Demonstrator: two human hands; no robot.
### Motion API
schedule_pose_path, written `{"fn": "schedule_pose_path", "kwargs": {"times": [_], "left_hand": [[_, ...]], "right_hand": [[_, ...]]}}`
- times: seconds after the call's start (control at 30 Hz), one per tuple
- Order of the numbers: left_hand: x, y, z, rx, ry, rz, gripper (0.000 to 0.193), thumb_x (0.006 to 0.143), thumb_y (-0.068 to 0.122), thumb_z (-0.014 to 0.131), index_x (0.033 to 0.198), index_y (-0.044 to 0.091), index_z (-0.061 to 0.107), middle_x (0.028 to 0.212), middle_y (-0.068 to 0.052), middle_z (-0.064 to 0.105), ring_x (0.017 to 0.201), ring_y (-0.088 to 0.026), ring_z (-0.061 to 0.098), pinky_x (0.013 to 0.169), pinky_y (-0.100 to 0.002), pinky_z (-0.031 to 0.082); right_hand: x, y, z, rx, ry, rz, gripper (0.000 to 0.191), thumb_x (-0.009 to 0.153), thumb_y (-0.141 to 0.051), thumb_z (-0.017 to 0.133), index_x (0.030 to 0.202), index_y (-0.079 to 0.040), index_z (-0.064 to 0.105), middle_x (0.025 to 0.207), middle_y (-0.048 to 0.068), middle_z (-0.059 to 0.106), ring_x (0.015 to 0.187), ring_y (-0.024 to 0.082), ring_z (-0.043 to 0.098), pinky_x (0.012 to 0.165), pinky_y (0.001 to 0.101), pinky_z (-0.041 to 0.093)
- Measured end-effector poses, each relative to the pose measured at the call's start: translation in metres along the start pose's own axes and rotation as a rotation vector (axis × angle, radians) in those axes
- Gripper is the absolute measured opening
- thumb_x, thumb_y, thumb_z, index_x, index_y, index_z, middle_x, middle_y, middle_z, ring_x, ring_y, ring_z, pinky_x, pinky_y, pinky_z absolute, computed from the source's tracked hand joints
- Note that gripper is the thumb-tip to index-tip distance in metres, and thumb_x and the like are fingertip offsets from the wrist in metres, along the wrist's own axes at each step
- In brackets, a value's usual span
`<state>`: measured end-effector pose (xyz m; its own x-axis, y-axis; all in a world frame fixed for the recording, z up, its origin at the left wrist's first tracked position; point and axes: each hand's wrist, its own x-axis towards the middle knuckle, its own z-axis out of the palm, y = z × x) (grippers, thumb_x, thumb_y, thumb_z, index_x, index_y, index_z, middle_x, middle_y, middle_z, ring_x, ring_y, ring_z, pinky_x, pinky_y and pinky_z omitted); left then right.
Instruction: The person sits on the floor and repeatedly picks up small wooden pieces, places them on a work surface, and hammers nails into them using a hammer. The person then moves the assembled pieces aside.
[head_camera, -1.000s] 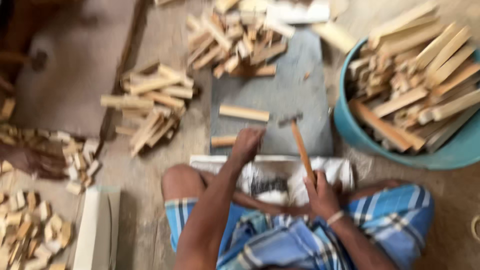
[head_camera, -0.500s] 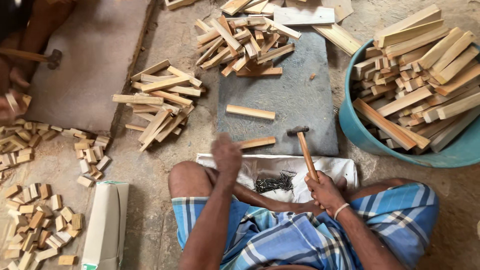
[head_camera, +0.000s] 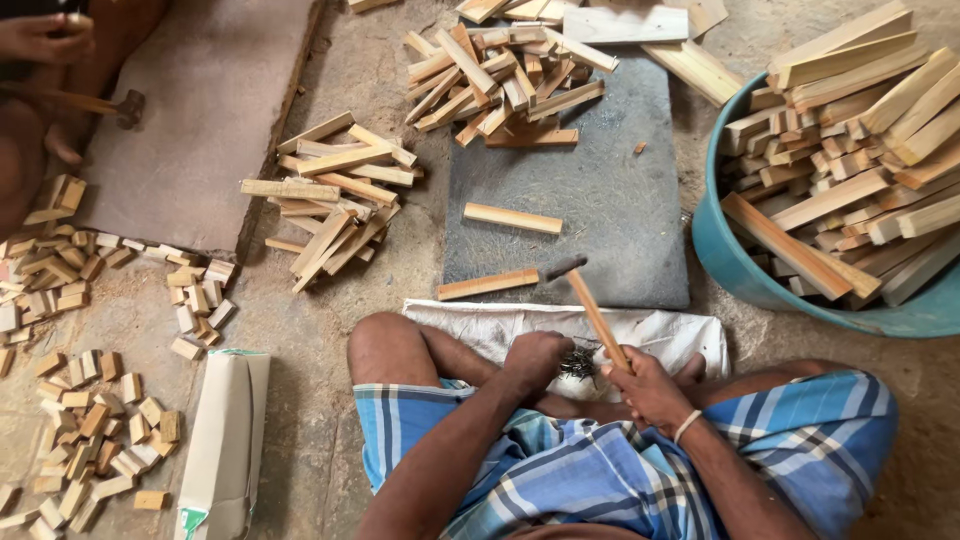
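Right hand (head_camera: 650, 388): fingers wrapped around the wooden handle of a hammer (head_camera: 592, 308); handle slants up and away from the fingers, dark head resting at the near edge of the grey stone slab (head_camera: 610, 215).

Left hand (head_camera: 535, 358): fingers curled down into a small heap of dark nails (head_camera: 580, 362) just beside the right hand's fingers; whether they pinch a nail cannot be told.

White sack (head_camera: 650, 328): spread on the floor under both hands, bearing the nails, across the person's crossed legs in a blue checked cloth.

Wooden strip (head_camera: 487, 285): just beyond the left fingers, lying at the slab's near edge, close to the hammer head.

Second wooden strip (head_camera: 512, 218): farther out from the fingers, flat on the slab's middle.

Pile of strips (head_camera: 505, 80): at the slab's far end, well apart from the hands.

Loose stack of strips (head_camera: 330, 195): on the floor, beyond and left of the left fingers.

Teal tub (head_camera: 735, 265): right of the right fingers, filled with cut wooden sticks.

Small wooden blocks (head_camera: 95, 400): scattered on the floor far left of the hands, beside a pale carton (head_camera: 225, 440).

Another person's hand (head_camera: 45, 35): far left corner, with a second hammer (head_camera: 125, 105) near it over a brown slab.
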<state>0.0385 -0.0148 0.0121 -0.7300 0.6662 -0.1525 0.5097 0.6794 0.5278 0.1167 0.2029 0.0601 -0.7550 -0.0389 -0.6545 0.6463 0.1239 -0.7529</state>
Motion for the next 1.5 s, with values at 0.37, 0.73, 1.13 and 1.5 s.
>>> {"fn": "schedule_pose_path", "kwargs": {"times": [0.37,0.73,1.13,1.5], "left_hand": [[-0.005,0.004,0.004,-0.017,-0.014,0.045,0.022,0.087,0.006,0.066,0.108,0.012,0.069,0.105,-0.013,0.072,0.095,-0.035,0.072,0.078,-0.045,0.059],[-0.001,-0.010,-0.005,-0.390,0.176,-0.112,0.029,0.095,0.018,0.067,0.119,0.003,0.065,0.110,-0.019,0.073,0.092,-0.033,0.073,0.084,-0.044,0.059],[0.043,-0.070,-0.029,-0.661,0.651,-0.222,0.037,0.099,0.000,0.054,0.135,0.008,0.057,0.112,-0.017,0.069,0.096,-0.025,0.076,0.079,-0.036,0.066],[0.048,-0.076,-0.018,-0.317,0.613,-0.153,0.026,0.099,0.007,0.065,0.121,0.013,0.053,0.098,-0.008,0.078,0.082,-0.028,0.077,0.066,-0.043,0.061]], "right_hand": [[0.008,-0.002,0.004,-0.010,-0.043,-0.016,0.032,0.095,-0.023,0.066,0.123,-0.006,0.061,0.061,-0.004,0.044,0.043,0.006,0.037,0.033,0.0238,0.033],[0.010,-0.008,-0.004,0.194,0.005,0.055,0.038,0.097,-0.024,0.064,0.129,-0.006,0.056,0.073,-0.003,0.051,0.049,0.004,0.044,0.038,0.0214,0.038],[0.009,-0.008,-0.006,0.246,-0.042,0.066,0.042,0.097,-0.024,0.063,0.133,-0.005,0.051,0.077,0.000,0.054,0.051,0.004,0.045,0.041,0.0222,0.041],[0.004,-0.013,-0.003,0.222,-0.027,0.059,0.043,0.098,-0.025,0.063,0.133,-0.003,0.052,0.074,0.000,0.053,0.050,0.004,0.043,0.040,0.0219,0.039]]}}
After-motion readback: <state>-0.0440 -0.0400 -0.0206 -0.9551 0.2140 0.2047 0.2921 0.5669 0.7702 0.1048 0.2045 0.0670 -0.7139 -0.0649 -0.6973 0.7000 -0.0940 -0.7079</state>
